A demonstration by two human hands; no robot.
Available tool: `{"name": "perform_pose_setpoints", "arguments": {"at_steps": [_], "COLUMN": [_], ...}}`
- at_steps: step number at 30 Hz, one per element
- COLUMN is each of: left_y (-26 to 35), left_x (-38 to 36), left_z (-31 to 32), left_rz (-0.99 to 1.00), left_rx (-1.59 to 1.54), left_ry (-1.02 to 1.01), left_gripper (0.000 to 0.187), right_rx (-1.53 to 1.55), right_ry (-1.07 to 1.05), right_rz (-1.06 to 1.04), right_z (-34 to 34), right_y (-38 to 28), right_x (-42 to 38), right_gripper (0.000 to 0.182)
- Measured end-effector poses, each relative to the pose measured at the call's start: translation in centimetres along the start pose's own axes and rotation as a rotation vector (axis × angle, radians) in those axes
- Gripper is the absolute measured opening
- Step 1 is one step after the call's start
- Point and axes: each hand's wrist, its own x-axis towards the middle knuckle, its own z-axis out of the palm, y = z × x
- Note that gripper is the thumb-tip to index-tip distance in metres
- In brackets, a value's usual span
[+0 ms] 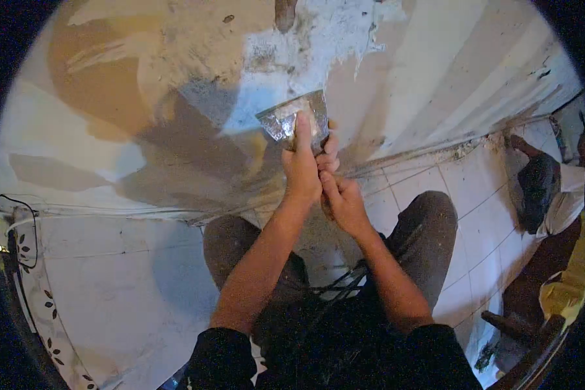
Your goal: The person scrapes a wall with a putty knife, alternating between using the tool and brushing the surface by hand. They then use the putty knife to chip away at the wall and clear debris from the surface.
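Note:
A wide-bladed putty knife (286, 123) points up toward the wall, its metal blade smeared with pale residue. My left hand (302, 166) is closed around it, with the thumb laid along the blade and the fingers curled at its right side. Just below and to the right, my right hand (346, 203) is closed with its fingertips against the lower end of the grip, touching my left hand. The handle is mostly hidden by both hands. Beyond the blade, the wall (364, 97) has bare white patches, stains and peeling brown and cream paint.
My bent knees (429, 224) flank my hands. White floor tiles (478, 227) with debris meet the wall. On the right lie a dark bag (538, 188), white cloth (569, 195) and a yellow item (562, 292). A black cable (34, 227) hangs at the left.

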Motion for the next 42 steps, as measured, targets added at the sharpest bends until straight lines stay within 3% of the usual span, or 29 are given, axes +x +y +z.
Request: {"name": "perform_pose_setpoints", "arguments": {"at_steps": [3,5,8,10,13,15,21,24,26,30,33,36,39,42], "left_y": [0.4,1.0,2.1,0.5,0.3,0.6,-0.8,-0.3,-0.2,-0.5,-0.2,0.1,-0.3,0.2], "left_x": [-0.6,0.1,0.4,-0.9,-0.5,-0.2,0.3,0.4,-0.9,-0.4,-0.5,-0.7,-0.5,-0.1], "left_z": [0.3,1.1,2.0,1.4,0.2,-0.1,-0.9,-0.8,-0.4,-1.3,-0.8,-0.4,-0.3,-0.1], "left_rz": [0.054,0.096,0.214,0.134,0.001,0.03,0.078,0.013,0.073,0.009,-0.007,0.054,-0.01,0.026], "left_rx": [0.056,0.047,0.023,0.121,0.008,0.051,0.06,0.056,0.141,0.037,0.049,0.046,0.011,-0.008], "left_ry": [0.022,0.023,-0.157,0.172,-0.027,-0.014,0.017,0.022,0.1,-0.035,0.04,-0.014,0.038,-0.032], "left_gripper": [0.047,0.047,0.047,0.048,0.048,0.048,0.048,0.047,0.047,0.047,0.048,0.048,0.049,0.048], "right_rx": [0.046,0.008,0.018,0.038,0.05,0.051,-0.048,-0.023,0.046,0.03,0.088,0.048,-0.008,0.082], "right_ry": [0.033,0.08,0.06,0.06,0.025,0.011,0.015,0.03,0.002,0.02,-0.023,0.016,0.036,0.007], "right_rz": [-0.035,-0.202,-0.146,-0.131,-0.007,0.1,-0.099,-0.073,0.06,-0.093,0.066,-0.026,-0.084,0.006], "right_z": [0.4,-0.5,-0.7,0.2,0.3,0.6,0.3,0.8,0.9,0.8,0.7,0.5,0.1,0.5], "right_y": [-1.0,-2.1,-2.6,-0.4,0.3,0.4,0.6,1.1,0.4,0.6,-0.2,0.2,0.1,0.1], "right_x": [-0.9,1.0,1.6,0.0,-0.4,-0.4,-0.1,0.5,-0.9,-0.9,-0.7,-0.6,-0.6,0.0], "right_gripper": [0.046,0.047,0.045,0.046,0.047,0.048,0.047,0.047,0.047,0.047,0.048,0.048,0.048,0.048]}}
